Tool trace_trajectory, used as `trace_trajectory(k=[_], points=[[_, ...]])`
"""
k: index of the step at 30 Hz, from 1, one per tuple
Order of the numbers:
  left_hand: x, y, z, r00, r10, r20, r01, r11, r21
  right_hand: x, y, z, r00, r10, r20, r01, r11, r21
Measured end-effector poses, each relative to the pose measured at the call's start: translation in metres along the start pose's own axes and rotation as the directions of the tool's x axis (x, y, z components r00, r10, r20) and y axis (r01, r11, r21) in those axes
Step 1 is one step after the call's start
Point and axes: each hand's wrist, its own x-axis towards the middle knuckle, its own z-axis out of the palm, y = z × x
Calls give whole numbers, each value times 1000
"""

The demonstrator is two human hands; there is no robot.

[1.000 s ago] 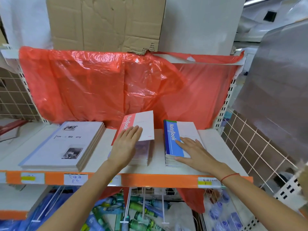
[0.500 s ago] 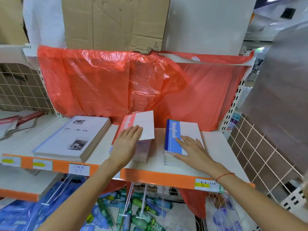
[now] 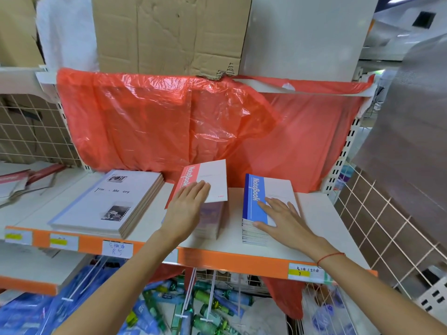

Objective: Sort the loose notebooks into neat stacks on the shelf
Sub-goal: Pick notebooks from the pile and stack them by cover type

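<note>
Head view: both flat, unchanged, left hand (image 3: pixel 186 209) on red notebook (image 3: pixel 205 183), right hand (image 3: pixel 280 217) on blue stack (image 3: pixel 256 228).

Your left hand (image 3: pixel 187 209) hides the pink stack (image 3: pixel 210 223) beneath, price labels (image 3: pixel 306 270) illegible, lower-shelf bottles (image 3: pixel 205 298) blurred

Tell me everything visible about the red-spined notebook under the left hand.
The red notebook is a thin paper-covered book, its cover pale grey-white with a salmon-red band along the spine edge that reads "NoteBook" in white, and a tiny red mark at a lower corner. It is closed and tilted, its far end raised above the middle stack beneath it. The left hand rests on its near end, fingers straight.
</note>
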Motion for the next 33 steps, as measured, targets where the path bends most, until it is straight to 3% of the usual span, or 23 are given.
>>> trace_trajectory(k=[33], points=[[6,6,5,1000,8,-14,-8,999,-37,-3,1,-4,999,4,32,-4,1000,-4]])
